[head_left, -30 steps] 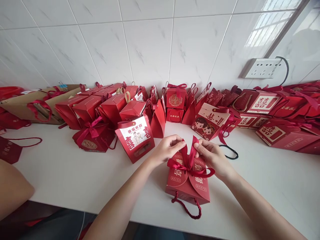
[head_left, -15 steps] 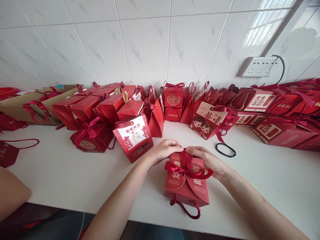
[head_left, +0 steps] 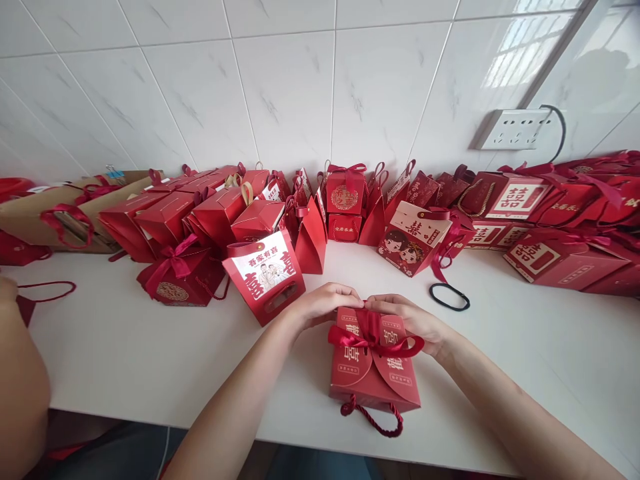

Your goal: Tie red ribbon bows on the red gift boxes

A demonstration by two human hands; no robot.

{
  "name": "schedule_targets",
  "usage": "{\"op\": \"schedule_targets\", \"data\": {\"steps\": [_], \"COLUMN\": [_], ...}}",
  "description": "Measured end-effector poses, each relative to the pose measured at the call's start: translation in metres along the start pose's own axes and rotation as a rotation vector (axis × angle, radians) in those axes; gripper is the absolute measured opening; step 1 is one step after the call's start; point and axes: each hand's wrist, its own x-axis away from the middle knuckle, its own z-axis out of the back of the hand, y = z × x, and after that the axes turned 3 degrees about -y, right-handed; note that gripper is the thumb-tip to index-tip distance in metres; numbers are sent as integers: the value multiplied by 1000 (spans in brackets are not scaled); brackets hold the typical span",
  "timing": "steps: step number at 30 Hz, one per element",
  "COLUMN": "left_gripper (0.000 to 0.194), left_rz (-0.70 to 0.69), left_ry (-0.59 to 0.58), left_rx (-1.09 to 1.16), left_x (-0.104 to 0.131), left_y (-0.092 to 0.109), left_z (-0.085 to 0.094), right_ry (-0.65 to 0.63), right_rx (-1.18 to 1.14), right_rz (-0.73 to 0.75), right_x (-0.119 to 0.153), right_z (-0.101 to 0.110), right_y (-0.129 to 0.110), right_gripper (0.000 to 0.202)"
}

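A red gift box with pale characters sits on the white table, a dark red rope handle hanging at its near side. Across its top runs a red satin ribbon, tied in a bow. At the far edge of the box, my left hand pinches the ribbon with its fingertips. My right hand meets it there, its fingers also closed on the ribbon. The fingertips nearly touch, and the ribbon's end is mostly hidden behind them.
Many red boxes line the tiled wall. A white-fronted red bag stands left of my hands, a cartoon-printed box beyond them. A black band lies to the right. Another person's arm is at far left.
Both hands have drawn the ribbon's far end down over the box's far edge. The other person's arm has shifted at the left. The view has tilted slightly.
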Motion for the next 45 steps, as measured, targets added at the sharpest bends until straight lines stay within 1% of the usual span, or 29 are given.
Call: {"op": "schedule_targets", "data": {"steps": [7,13,17,21,23,27,28,30,32,34,37,39,40,43,45], "left_gripper": [17,16,16,23,25,20,21,25,26,23,21,21,20,17,17], "left_rz": [16,19,1,-11,-25,-83,-92,-97,-99,-102,-112,-117,-121,-135,-154], "left_ry": [-28,-74,-84,-112,-128,-173,-170,-126,-39,42,116,154,173,234,285], "left_rx": [-30,-45,-49,-31,-26,-31,-28,-10,11,30,48,60,66,86,108], "left_x": [4,3,3,3,3,4,5,4,3,2,0,-1,-1,-1,-1], "left_y": [2,2,2,0,0,0,0,1,1,1,0,0,0,0,0], "left_z": [0,2,3,4,5,6,6,6,5,5,5,5,5,5,7], "right_ry": [-57,-24,-24,-13,-1,45,72,175,311,419,507,521,505,408,371], "right_rx": [14,53,99,140,169,255,288,352,383,396,478,578,634,808,907], "right_rz": [21,-1,-19,-27,-24,12,42,140,268,394,546,624,663,783,851], "right_x": [0,0,1,1,1,2,2,4,7,13,24,32,35,43,46], "right_z": [2,3,1,-1,-1,1,3,6,9,9,6,2,0,-4,-4], "right_y": [0,1,-1,-2,-2,-4,-5,-9,-14,-18,-21,-20,-19,-14,-12], "right_gripper": [33,33,36,39,40,42,43,44,46,47,45,42,40,35,37]}}
